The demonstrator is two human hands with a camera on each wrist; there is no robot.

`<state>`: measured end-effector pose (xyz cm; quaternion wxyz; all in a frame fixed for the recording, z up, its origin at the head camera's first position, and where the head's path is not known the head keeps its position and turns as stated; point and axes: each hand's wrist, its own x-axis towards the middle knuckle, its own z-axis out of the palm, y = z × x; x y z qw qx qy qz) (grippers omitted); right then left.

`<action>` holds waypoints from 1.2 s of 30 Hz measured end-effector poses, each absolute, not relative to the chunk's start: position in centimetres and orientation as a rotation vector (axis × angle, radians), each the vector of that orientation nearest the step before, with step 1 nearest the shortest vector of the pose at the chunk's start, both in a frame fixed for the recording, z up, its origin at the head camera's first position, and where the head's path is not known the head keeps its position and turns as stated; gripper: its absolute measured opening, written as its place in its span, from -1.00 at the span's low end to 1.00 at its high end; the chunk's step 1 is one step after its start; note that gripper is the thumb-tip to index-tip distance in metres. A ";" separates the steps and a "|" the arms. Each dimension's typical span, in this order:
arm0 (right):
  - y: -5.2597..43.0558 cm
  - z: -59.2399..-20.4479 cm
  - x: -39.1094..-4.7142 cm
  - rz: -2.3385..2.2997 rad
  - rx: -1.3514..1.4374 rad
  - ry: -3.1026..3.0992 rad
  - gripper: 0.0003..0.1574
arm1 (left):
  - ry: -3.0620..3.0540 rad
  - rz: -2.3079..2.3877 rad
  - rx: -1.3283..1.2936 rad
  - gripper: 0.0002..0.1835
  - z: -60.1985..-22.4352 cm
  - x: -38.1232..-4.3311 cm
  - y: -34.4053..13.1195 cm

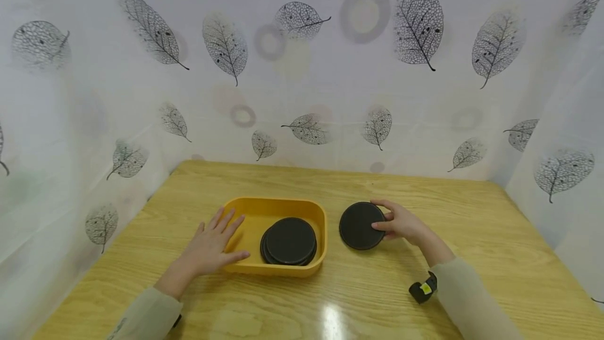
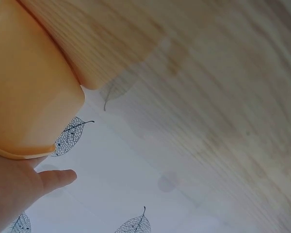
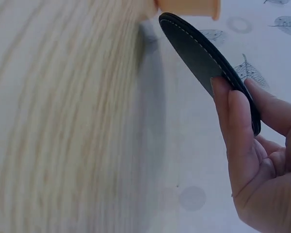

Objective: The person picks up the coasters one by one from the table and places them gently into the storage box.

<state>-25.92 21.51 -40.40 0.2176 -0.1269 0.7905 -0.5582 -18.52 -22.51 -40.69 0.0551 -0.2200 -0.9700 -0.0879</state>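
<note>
My right hand (image 1: 401,223) pinches a round black coaster (image 1: 359,226) by its right edge, thumb on one face and fingers on the other. In the right wrist view the coaster (image 3: 196,51) is tilted, with light stitching along its rim, and is held up off the wooden surface. A yellow plastic bin (image 1: 278,202) stands left of it, with a stack of similar black coasters (image 1: 291,240) in its right half. My left hand (image 1: 212,248) rests at the bin's left end, its fingers spread and fairly straight over the rim. The left wrist view shows the bin's outer wall (image 2: 34,82) above that hand.
Everything stands on a light wooden table (image 1: 264,308). A white curtain (image 1: 325,77) printed with grey leaves hangs behind the table and along both sides. A small black device (image 1: 421,288) is worn at the right sleeve (image 1: 472,293).
</note>
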 end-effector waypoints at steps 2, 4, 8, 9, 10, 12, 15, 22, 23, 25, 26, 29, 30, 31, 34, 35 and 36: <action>21.5 -40.2 -25.6 -1.573 -0.359 2.185 -0.04 | -2.943 -0.268 -0.669 -0.13 -40.7 -18.6 -22.5; 21.4 -40.0 -25.2 -1.598 -0.374 2.185 -0.03 | -2.947 -0.271 -0.664 -0.13 -40.8 -18.6 -22.6; 21.0 -39.3 -24.6 -1.670 -0.413 2.177 -0.02 | -2.955 -0.269 -0.658 -0.12 -40.8 -18.6 -22.6; 20.8 -39.1 -24.5 -1.694 -0.422 2.168 -0.03 | -2.953 -0.272 -0.658 -0.12 -40.8 -18.6 -22.5; 20.6 -38.8 -24.3 -1.715 -0.428 2.161 -0.03 | -2.949 -0.275 -0.659 -0.12 -40.8 -18.6 -22.5; 20.2 -38.3 -24.0 -1.750 -0.437 2.146 -0.04 | -2.944 -0.281 -0.662 -0.13 -40.8 -18.6 -22.5; 19.3 -37.6 -23.6 -1.781 -0.437 2.138 -0.05 | -2.942 -0.290 -0.662 -0.13 -40.8 -18.6 -22.5; 16.9 -37.1 -23.7 -1.825 -0.439 2.093 -0.09 | -2.946 -0.284 -0.666 -0.12 -40.8 -18.6 -22.6; 16.5 -37.1 -23.7 -1.831 -0.445 2.083 -0.09 | -2.955 -0.281 -0.665 -0.12 -40.8 -18.7 -22.6; 15.7 -37.1 -23.8 -1.838 -0.460 2.060 -0.09 | -2.965 -0.274 -0.665 -0.11 -40.8 -18.7 -22.6; 15.3 -37.1 -23.9 -1.840 -0.464 2.050 -0.10 | -2.967 -0.275 -0.665 -0.11 -40.7 -18.7 -22.6; 14.0 -37.3 -24.1 -1.832 -0.481 2.037 -0.12 | -2.968 -0.270 -0.665 -0.11 -40.7 -18.7 -22.5; 13.5 -37.3 -24.1 -1.825 -0.483 2.031 -0.13 | -2.968 -0.270 -0.664 -0.11 -40.7 -18.7 -22.5; 13.1 -37.4 -24.2 -1.819 -0.483 2.025 -0.13 | -2.968 -0.267 -0.663 -0.11 -40.7 -18.7 -22.6; 11.8 -37.6 -24.4 -1.794 -0.488 2.013 -0.14 | -2.966 -0.258 -0.662 -0.11 -40.9 -18.8 -22.6; 11.3 -37.6 -24.5 -1.786 -0.486 2.007 -0.15 | -2.965 -0.256 -0.661 -0.11 -40.9 -18.8 -22.6; 10.9 -37.7 -24.5 -1.781 -0.482 2.002 -0.15 | -2.963 -0.253 -0.659 -0.11 -40.9 -18.8 -22.6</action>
